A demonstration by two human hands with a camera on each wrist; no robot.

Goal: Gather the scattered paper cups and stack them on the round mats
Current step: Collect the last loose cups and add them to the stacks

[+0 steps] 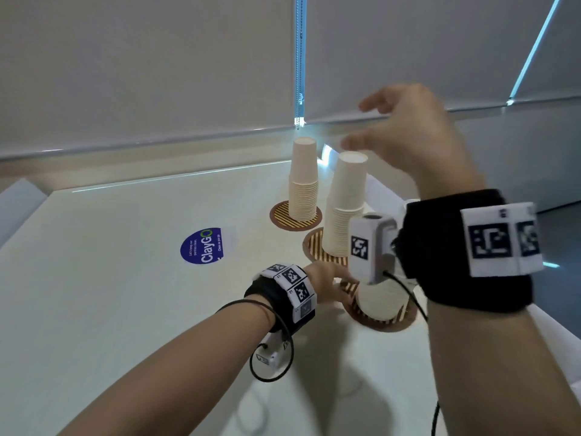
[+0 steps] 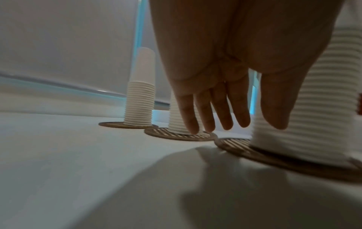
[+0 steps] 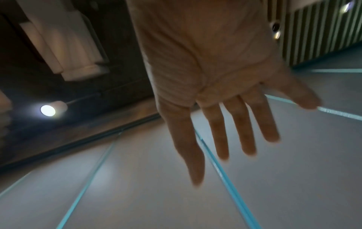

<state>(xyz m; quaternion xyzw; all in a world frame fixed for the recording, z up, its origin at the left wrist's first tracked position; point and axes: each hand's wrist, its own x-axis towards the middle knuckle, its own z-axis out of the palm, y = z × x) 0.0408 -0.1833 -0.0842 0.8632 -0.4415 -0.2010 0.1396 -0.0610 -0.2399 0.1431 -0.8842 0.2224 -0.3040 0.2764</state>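
Standing on a smooth white desk (image 1: 125, 309) are 3 tall stacks of ribbed, tapered paper cups, each inverted on a round, striped brown mat. The far stack (image 1: 303, 180) and middle stack (image 1: 345, 206) sit on adjoining mats (image 1: 279, 215). The near stack (image 2: 317, 111) occupies the closest mat (image 2: 235, 144). The left hand (image 2: 225, 74) hangs just beside the near stack, fingers (image 2: 219, 108) straight and slightly apart, holding nothing. The right hand (image 1: 412, 133) hovers above the middle stack, fingers (image 3: 219, 131) spread, empty.
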